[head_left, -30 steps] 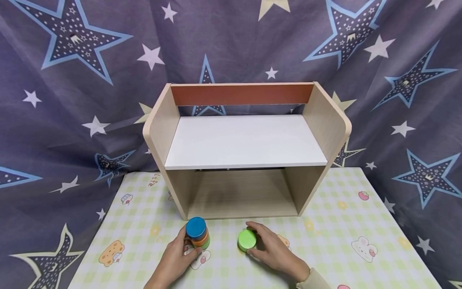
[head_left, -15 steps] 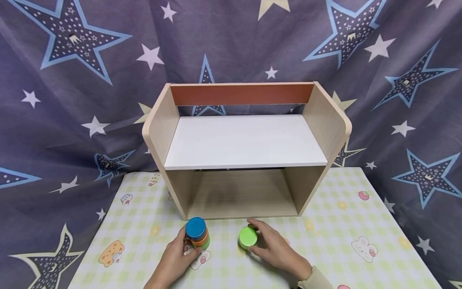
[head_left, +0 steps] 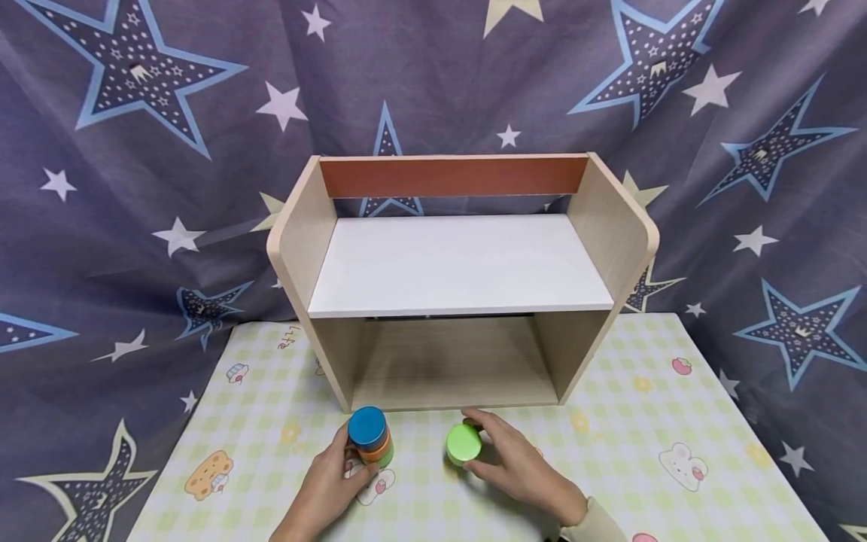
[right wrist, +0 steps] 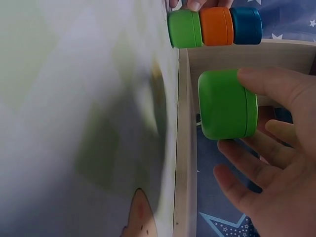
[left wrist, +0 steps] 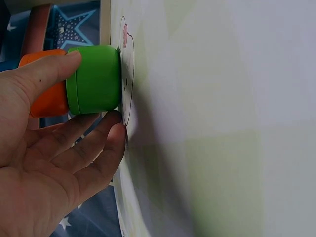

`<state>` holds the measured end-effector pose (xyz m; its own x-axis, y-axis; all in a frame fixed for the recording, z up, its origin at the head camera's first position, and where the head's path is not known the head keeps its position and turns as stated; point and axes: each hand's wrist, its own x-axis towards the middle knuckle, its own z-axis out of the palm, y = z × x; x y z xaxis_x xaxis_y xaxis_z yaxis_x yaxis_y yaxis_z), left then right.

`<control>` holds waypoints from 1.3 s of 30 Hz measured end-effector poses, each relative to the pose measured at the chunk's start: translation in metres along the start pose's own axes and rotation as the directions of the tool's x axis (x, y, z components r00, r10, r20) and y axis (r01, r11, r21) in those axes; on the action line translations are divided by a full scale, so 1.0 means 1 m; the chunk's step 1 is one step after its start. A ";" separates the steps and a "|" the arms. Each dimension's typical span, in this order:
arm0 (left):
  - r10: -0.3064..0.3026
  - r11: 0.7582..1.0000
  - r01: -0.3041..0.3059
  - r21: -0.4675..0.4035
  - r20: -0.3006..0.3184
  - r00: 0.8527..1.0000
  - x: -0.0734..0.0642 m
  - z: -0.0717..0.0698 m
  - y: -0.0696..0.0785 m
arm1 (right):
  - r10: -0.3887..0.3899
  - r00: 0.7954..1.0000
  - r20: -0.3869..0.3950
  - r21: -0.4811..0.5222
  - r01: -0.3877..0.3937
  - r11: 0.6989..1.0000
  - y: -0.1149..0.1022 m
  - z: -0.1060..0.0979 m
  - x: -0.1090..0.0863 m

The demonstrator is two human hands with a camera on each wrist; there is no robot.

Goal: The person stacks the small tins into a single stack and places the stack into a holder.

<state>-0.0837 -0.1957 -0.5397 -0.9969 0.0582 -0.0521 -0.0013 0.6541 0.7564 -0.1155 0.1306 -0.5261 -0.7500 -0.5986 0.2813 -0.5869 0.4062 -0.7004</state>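
Note:
A stack of small round jars stands upright on the table, with a green jar (left wrist: 101, 79) at the bottom, an orange jar (right wrist: 216, 26) in the middle and a blue jar (head_left: 368, 427) on top. My left hand (head_left: 328, 478) holds this stack low down from its left side, thumb near the seam of green and orange. To the right, my right hand (head_left: 520, 463) grips a separate green jar (right wrist: 224, 103) between thumb and fingers. In the right wrist view a gap shows between that jar's base and the tabletop.
Behind the hands stands a wooden two-level shelf (head_left: 460, 263) with a white upper board and a reddish back rail. A checked cloth (head_left: 677, 421) covers the table. A dark star-patterned curtain (head_left: 447, 68) hangs at the back and sides.
My right hand and its green jar have shifted very slightly away from me. The left hand and the stack stay where they were.

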 end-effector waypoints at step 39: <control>0.005 1.000 -0.005 -0.019 -0.006 1.000 0.000 0.000 -0.003 | -0.076 0.996 -0.039 -0.075 0.073 0.995 -0.020 -0.011 0.015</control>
<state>-0.0834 -0.1976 -0.5414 -0.9974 0.0567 -0.0441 0.0023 0.6390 0.7692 -0.1181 0.1211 -0.5005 -0.7147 -0.6004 0.3588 -0.6610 0.4121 -0.6271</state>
